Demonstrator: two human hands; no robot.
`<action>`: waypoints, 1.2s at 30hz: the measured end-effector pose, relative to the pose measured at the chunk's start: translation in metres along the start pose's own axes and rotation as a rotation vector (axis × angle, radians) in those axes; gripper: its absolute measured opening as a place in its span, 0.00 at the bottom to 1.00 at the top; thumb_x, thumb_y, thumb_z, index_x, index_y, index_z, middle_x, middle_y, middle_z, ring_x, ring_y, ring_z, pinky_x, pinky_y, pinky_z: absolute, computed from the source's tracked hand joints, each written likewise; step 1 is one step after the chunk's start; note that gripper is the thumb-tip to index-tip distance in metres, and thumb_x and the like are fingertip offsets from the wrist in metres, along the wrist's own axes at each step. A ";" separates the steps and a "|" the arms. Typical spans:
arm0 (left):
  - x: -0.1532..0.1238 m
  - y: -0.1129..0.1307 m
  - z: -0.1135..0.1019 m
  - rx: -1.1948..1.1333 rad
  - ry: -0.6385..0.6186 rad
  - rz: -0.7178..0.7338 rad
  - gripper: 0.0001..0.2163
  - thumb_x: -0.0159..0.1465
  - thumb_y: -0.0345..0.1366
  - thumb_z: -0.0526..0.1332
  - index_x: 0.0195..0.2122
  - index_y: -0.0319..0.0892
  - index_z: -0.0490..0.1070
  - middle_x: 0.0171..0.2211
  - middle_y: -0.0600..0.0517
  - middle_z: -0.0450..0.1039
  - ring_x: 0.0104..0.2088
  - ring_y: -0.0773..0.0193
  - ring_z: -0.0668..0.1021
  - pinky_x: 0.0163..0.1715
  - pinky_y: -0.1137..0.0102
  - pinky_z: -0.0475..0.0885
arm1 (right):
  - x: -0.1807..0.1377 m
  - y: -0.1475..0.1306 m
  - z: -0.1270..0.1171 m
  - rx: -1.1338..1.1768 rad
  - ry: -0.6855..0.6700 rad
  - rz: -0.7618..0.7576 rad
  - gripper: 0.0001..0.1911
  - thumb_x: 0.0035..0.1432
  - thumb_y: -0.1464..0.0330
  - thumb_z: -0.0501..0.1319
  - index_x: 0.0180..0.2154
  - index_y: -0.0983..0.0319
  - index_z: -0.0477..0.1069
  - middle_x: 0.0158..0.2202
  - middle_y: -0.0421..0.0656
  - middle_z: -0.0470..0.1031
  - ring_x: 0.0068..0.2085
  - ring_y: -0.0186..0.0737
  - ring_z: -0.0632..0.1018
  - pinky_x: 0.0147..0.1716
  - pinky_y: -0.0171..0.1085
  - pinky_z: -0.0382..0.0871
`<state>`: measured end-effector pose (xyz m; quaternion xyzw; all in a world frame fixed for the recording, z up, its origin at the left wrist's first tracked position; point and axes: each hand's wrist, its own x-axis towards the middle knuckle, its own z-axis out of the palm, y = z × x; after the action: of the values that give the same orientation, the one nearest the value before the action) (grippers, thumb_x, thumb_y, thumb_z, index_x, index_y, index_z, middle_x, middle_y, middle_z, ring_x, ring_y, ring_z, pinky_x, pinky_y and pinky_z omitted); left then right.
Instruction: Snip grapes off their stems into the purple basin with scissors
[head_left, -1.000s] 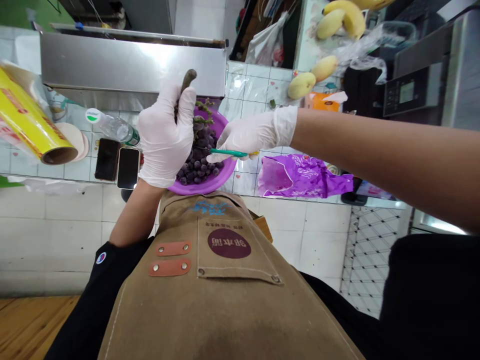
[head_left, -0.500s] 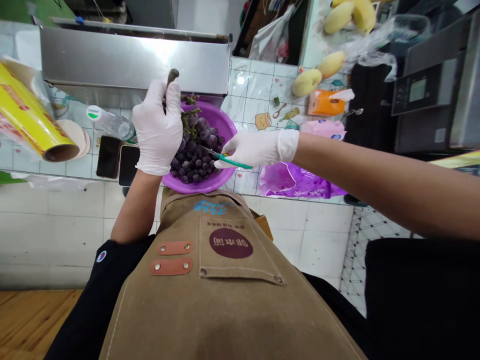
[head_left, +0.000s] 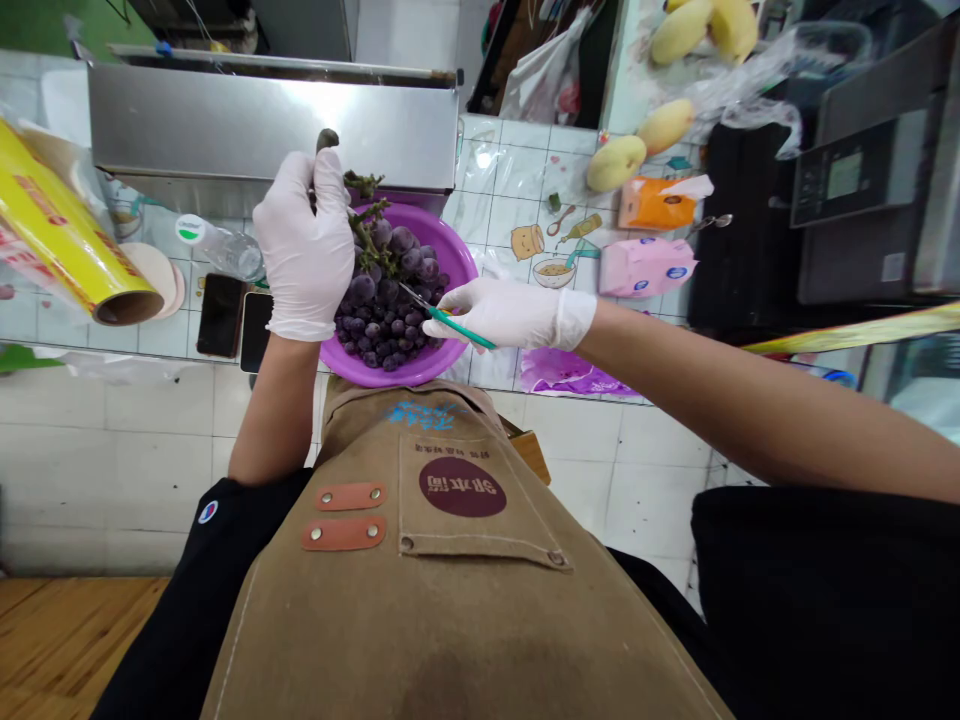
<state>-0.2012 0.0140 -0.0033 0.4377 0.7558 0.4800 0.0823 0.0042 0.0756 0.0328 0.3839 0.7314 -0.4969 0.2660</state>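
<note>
One dark purple grape bunch [head_left: 386, 300] is gripped by the left hand [head_left: 304, 250]. One pair of teal-handled scissors [head_left: 448, 321] is pinched by the right hand [head_left: 510, 312].

A white-tiled tabletop [head_left: 510, 170] runs across the view, and its front [head_left: 112, 430] is tiled white too. At its far edge stands a long steel box [head_left: 262, 125], catching bright glare. A dark appliance [head_left: 862, 180] with a small display sits at the right. A wooden floor [head_left: 60, 640] shows at lower left.
</note>
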 end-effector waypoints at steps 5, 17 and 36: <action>0.002 -0.002 -0.001 -0.053 0.000 -0.011 0.22 0.81 0.43 0.57 0.26 0.48 0.60 0.26 0.54 0.69 0.30 0.62 0.72 0.41 0.61 0.67 | 0.003 -0.002 0.000 -0.065 0.051 -0.026 0.23 0.68 0.53 0.70 0.29 0.61 0.70 0.21 0.37 0.65 0.25 0.34 0.65 0.29 0.39 0.59; 0.007 -0.008 -0.008 -0.050 0.001 -0.041 0.24 0.79 0.52 0.59 0.26 0.48 0.61 0.26 0.54 0.70 0.31 0.62 0.74 0.41 0.62 0.69 | -0.012 0.004 0.004 -0.312 0.064 -0.008 0.17 0.68 0.55 0.64 0.44 0.62 0.79 0.33 0.44 0.78 0.32 0.40 0.73 0.35 0.40 0.64; -0.002 0.009 -0.007 -0.160 0.064 0.066 0.29 0.74 0.67 0.54 0.27 0.47 0.61 0.25 0.54 0.69 0.29 0.62 0.72 0.38 0.60 0.67 | -0.003 -0.010 -0.014 -0.313 0.065 -0.037 0.20 0.68 0.52 0.68 0.36 0.62 0.74 0.25 0.42 0.72 0.29 0.40 0.70 0.35 0.42 0.59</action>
<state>-0.1987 0.0093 0.0076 0.4389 0.7026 0.5548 0.0771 -0.0027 0.0854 0.0451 0.3401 0.8150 -0.3690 0.2897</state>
